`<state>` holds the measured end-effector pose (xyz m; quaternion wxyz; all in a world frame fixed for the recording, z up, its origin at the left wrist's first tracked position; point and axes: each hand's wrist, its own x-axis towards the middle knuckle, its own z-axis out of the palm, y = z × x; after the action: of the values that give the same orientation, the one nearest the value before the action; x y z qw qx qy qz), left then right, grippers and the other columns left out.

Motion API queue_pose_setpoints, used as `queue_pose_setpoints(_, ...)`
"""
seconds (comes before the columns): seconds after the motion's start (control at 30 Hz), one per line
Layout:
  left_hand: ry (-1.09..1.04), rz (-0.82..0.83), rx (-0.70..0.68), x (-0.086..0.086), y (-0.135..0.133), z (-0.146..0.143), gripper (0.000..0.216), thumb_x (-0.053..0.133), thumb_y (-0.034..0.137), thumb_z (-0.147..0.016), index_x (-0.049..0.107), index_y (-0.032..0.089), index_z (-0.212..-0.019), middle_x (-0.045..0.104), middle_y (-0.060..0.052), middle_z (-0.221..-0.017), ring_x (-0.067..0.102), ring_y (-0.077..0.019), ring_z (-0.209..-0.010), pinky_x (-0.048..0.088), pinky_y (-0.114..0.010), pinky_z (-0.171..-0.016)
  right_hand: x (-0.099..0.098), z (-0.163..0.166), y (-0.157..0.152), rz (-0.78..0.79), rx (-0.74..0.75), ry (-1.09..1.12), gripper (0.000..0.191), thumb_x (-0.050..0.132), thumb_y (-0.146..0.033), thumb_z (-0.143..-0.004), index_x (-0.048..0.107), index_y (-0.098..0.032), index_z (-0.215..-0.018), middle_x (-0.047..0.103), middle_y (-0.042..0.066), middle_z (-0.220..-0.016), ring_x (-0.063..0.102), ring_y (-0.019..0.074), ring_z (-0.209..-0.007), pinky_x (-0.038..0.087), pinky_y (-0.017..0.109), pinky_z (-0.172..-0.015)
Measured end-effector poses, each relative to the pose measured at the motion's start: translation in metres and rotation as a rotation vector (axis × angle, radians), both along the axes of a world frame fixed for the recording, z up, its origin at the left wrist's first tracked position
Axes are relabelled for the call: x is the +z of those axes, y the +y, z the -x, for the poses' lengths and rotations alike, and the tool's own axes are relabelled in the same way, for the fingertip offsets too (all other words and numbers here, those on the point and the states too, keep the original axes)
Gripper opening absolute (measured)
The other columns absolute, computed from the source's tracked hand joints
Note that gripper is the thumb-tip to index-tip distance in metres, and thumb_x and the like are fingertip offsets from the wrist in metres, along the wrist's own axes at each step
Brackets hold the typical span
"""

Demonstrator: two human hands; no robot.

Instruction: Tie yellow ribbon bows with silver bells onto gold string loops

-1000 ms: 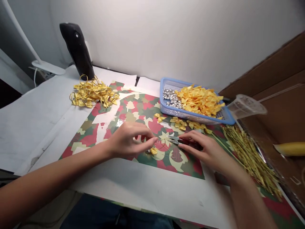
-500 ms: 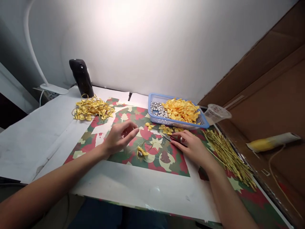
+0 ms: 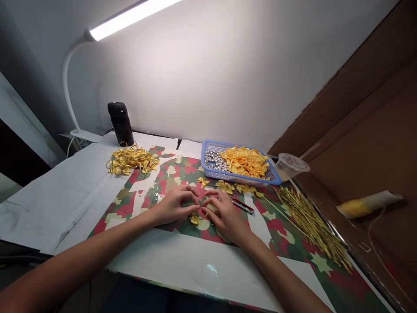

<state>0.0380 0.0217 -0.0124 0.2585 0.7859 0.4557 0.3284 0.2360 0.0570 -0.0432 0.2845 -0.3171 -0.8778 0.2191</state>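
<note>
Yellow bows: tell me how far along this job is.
Done, it seems: a heap of looped bows at the far left. In hand: left hand and right hand meet over one bow on the mat, snips lying aside. Remaining: a basket full of plain bows, several loose bows, and a thick bundle of gold strips.

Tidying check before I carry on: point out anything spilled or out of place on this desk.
A few yellow bows lie loose on the patterned paper just in front of the blue basket, outside it. Nothing else looks damaged.
</note>
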Motion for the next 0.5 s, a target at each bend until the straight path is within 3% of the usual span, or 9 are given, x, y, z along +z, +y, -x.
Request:
queue_pose_setpoints(0.1,-0.098,0.06,0.05,0.005,0.0,0.0,0.014,0.059,0.025,-0.082,0.065,0.018,-0.072,0.064,-0.008,-0.094,0.059,-0.0196,-0.091,0.048,-0.033,-0.08,0.0,-0.003,0.003,0.002,-0.008,0.013,0.012,0.047,-0.015,-0.088,0.055,-0.02,-0.081,0.054,0.01,-0.1,0.05,0.0252,-0.103,0.044,0.044,-0.088)
queue_pose_setpoints(0.3,-0.47,0.323,0.204,0.015,0.001,0.006,0.02,0.067,0.036,-0.071,0.064,0.017,-0.065,0.064,-0.007,-0.095,0.061,-0.0169,-0.073,0.047,-0.024,-0.051,0.0,-0.008,0.006,0.009,-0.041,0.024,0.012,0.046,-0.016,-0.087,0.054,-0.02,-0.079,0.054,0.01,-0.097,0.052,0.0253,-0.097,0.044,0.045,-0.086)
queue_pose_setpoints(0.37,-0.553,0.337,0.258,0.017,0.003,0.009,0.021,0.067,0.035,-0.068,0.063,0.017,-0.06,0.066,-0.008,-0.092,0.061,-0.0174,-0.07,0.046,-0.024,-0.048,-0.001,-0.008,0.007,0.012,-0.05,0.031,0.012,0.046,-0.017,-0.086,0.055,-0.02,-0.078,0.055,0.01,-0.096,0.053,0.0253,-0.096,0.045,0.045,-0.085)
queue_pose_setpoints(0.5,-0.649,0.272,0.35,0.019,0.009,0.015,0.021,0.059,0.037,-0.067,0.063,0.018,-0.061,0.069,-0.01,-0.088,0.064,-0.0233,-0.084,0.05,-0.028,-0.055,-0.005,-0.009,0.007,0.017,-0.068,0.048,0.013,0.047,-0.019,-0.086,0.055,-0.02,-0.076,0.056,0.009,-0.095,0.054,0.0255,-0.093,0.046,0.046,-0.083)
